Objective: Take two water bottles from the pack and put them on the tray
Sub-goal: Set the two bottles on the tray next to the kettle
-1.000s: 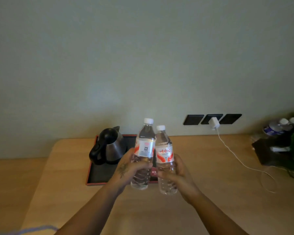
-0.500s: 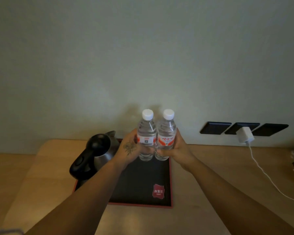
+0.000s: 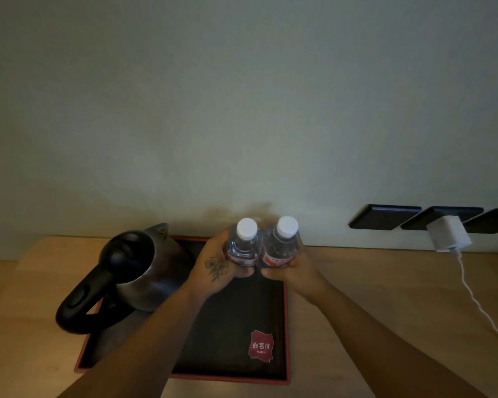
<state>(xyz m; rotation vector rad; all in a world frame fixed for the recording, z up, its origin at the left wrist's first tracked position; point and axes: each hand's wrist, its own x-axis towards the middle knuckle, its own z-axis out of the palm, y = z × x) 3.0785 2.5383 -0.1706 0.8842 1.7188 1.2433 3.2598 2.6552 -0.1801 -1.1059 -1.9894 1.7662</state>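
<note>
Head view: two bottles stand side by side, touching, over the far end of the tray [image 3: 285, 326]. The left hand [image 3: 216, 271] is wrapped round the left bottle [image 3: 244, 245], and the right hand [image 3: 296, 271] is wrapped round the right bottle [image 3: 281, 244], each closed on the lower body around the label. Whether the bases already rest on the tray cannot be told; the hands hide them. Both are upright, white caps on. A kettle [image 3: 138, 271] sits on the left part of the tray, just beside the left hand. On the bench [image 3: 385, 297] to the right a white charger [image 3: 447, 234] hangs from a wall socket, well apart.

The bottles look full and clear, so they are probably moderately heavy for their size and top-steady only on a flat base. Thin plastic walls likely give under a hard squeeze, and the label film may be slick. The best hold seems to be mid-body, as now, with a firm but light wrap. The risk is knocking one against the other or the kettle on release.
</note>
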